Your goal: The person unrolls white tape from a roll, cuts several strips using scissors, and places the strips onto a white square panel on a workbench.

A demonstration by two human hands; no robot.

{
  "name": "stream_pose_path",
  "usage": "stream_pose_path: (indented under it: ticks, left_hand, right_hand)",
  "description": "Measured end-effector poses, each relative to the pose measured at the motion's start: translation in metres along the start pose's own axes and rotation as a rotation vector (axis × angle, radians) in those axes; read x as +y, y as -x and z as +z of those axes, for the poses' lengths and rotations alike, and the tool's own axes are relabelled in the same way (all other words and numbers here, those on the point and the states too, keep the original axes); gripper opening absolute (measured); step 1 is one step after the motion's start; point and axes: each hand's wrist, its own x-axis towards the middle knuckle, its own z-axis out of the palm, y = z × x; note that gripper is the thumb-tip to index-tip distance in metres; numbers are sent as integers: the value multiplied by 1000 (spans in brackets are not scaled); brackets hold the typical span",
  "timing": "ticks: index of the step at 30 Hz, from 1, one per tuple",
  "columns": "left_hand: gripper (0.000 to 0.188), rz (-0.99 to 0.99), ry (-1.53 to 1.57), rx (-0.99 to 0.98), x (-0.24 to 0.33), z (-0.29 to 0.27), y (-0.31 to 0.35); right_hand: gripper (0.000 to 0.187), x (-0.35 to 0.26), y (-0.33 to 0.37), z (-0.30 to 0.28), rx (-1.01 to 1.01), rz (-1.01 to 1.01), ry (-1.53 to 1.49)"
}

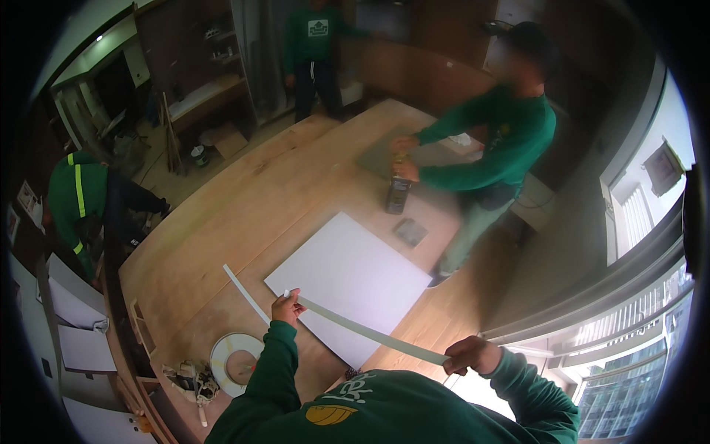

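Observation:
A long pale strip of edge banding stretches between my hands, over the near side of a white square board. My left hand is closed, pinching the strip's left end between thumb and fingers. Around its right end my right hand is closed too. A narrow white strip lies on the table left of the board, its lower end near my left hand; whether it joins the held one I cannot tell. A flat white roll of banding rests left of my left forearm.
The board lies on a large wooden table. Across it, a co-worker grips a dark can beside a flat grey piece. A person stands behind; another bends at left. Gloves lie near the roll.

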Motion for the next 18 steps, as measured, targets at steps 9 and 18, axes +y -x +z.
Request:
stream_pose_path:
  ticks: [9,18]
  left_hand:
    - [21,-123,-169,-368,66,-45,60]
    - [20,-88,-678,-888,67,71,136]
  right_hand:
    - [18,45,-47,-125,494,-186,-674]
    - [13,-68,-165,-192,726,-706,-603]
